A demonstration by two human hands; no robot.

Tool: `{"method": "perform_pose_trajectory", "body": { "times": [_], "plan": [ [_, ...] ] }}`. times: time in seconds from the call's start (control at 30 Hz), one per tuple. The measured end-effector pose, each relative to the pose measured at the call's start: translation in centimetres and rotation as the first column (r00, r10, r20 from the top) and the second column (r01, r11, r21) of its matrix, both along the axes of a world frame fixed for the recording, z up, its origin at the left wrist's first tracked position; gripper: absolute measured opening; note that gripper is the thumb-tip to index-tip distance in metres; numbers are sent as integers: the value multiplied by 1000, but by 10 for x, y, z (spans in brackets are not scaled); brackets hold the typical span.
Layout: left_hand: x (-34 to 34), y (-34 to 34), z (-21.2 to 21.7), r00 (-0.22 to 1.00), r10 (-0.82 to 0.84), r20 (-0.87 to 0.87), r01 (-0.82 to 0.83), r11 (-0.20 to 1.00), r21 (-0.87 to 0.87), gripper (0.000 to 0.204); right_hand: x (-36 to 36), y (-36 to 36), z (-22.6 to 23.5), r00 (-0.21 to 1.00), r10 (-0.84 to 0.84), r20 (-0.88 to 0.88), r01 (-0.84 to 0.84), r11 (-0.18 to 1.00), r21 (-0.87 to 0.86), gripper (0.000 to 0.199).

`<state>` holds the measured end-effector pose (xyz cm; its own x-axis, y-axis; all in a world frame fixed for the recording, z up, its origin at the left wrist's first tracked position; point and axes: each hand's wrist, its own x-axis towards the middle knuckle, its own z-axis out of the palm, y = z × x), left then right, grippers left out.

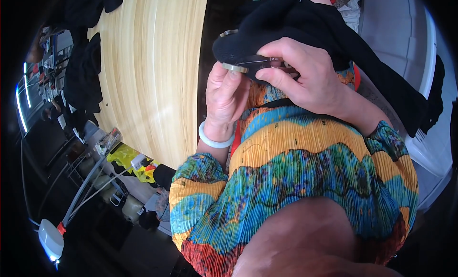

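Black shadow was spread over the cluttered room at the left, broken by a white lamp (51,239) and a yellow bag (125,158). A smooth desk (148,62) with pale wood grain was set beside the person, dark cloth (82,84) being draped at its far-left edge. To the desk's right, a black knit garment (305,24) was bunched above the lap; it was judged soft, limp and light, best gathered firmly close to the fastenings so that sagging would be prevented. By the right hand (305,72), a small tool (275,62) was pinched between thumb and forefinger, its kind not clearly shown. By the left hand (224,93), a round button (234,67) was pinched against the knit, likely stiff and slippery, best taken by its rim.
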<state>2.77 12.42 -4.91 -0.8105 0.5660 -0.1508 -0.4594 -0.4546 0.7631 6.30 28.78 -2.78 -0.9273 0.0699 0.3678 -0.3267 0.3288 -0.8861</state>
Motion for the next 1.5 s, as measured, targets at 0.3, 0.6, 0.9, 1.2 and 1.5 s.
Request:
{"method": "perform_pose_trajectory", "body": {
  "times": [0.3,0.6,0.9,1.2,1.5],
  "plan": [
    [-8,0,0,989,-63,130,44,989,143,49,-10,6,4,991,-119,53,128,962,-242,12],
    [-19,-1,-1,933,-168,317,67,949,307,44,-13,24,-9,990,88,115,-63,978,-201,38],
    [-36,14,6,904,-69,422,-27,976,217,35,-17,26,-23,925,261,276,-144,913,-382,47],
    [-29,15,10,895,-83,439,3,984,180,29,-27,17,-10,997,44,-61,-34,987,155,30],
    [-26,11,10,912,-40,408,21,998,52,23,-40,19,-21,971,132,-197,-64,945,320,20]
  ]
}}
